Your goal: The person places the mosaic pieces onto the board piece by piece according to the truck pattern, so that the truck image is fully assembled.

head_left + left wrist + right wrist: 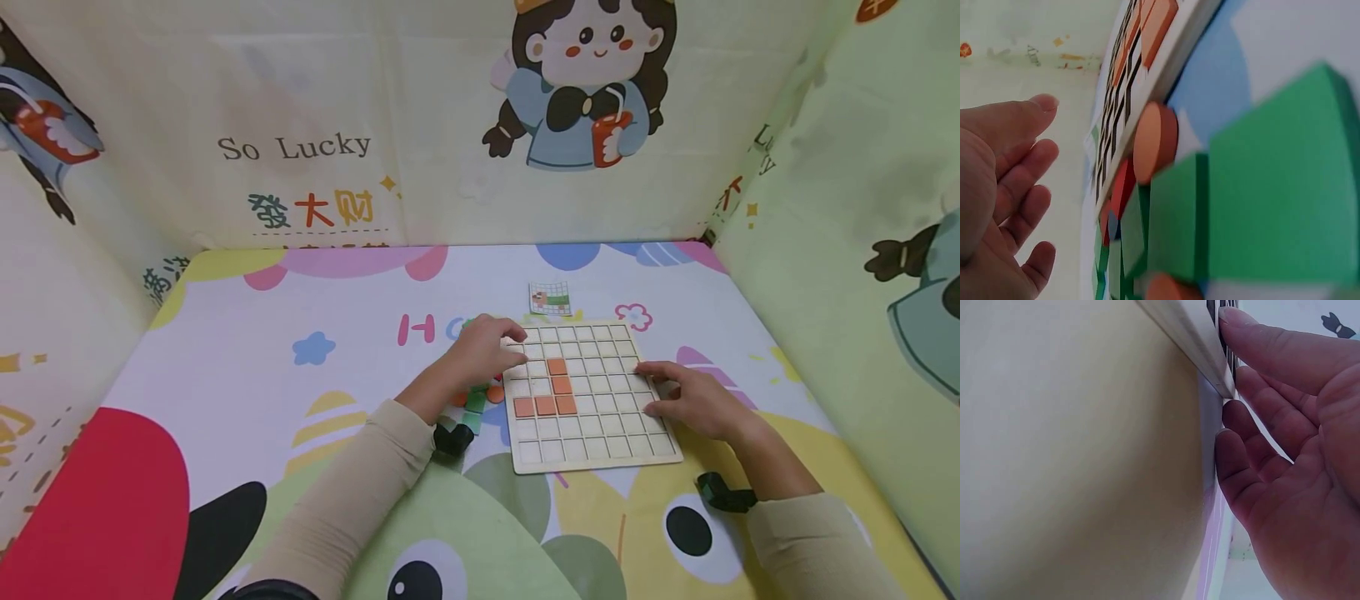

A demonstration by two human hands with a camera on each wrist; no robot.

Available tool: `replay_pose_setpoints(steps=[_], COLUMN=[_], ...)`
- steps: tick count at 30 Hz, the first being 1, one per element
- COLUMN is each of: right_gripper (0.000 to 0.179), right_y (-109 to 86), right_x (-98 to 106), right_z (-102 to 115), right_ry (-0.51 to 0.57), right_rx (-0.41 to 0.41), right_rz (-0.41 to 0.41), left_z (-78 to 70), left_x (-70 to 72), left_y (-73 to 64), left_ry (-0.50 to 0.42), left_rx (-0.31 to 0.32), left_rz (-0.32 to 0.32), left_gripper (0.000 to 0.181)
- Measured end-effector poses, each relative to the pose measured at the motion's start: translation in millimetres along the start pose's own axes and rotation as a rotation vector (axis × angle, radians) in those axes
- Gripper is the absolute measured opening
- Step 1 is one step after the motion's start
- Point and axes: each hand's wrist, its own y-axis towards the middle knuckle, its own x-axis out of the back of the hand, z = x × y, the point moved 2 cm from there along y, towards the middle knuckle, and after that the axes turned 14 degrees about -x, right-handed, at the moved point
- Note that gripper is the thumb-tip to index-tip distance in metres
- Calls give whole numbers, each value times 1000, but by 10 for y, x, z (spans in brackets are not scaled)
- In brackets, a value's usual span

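A pale grid board (600, 450) lies on the table, with several orange square tiles (561, 385) set in its cells in a backward L. My left hand (483, 354) hovers at the board's upper left edge, fingers loosely bent. In the left wrist view nothing lies between its thumb and fingers. My right hand (693, 400) rests at the board's right edge, thumb and fingertips touching it, fingers relaxed. Green square tiles (1285, 181) and an orange round piece (1154, 144) lie left of the board, partly hidden by my left hand in the head view.
A small printed card (550, 298) with a gridded picture lies behind the board. A colourful cartoon cloth (225, 358) covers the table. Printed fabric walls (435, 108) stand at the back and both sides.
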Motion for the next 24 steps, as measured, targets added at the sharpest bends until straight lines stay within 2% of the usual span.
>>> replay_pose_setpoints(steps=[9, 16, 24], right_gripper=[60, 60, 61], right_y=[5, -2, 14], right_x=[-1, -2, -9], right_z=[-5, -7, -15], right_ry=[-2, 8, 6], right_rx=[8, 5, 3], right_rz=[-1, 2, 8], left_z=[191, 252, 290], left_x=[111, 125, 133], left_y=[-132, -171, -154], left_ry=[92, 93, 95], left_rx=[42, 58, 72], left_rz=[38, 52, 77], left_gripper=[37, 33, 35])
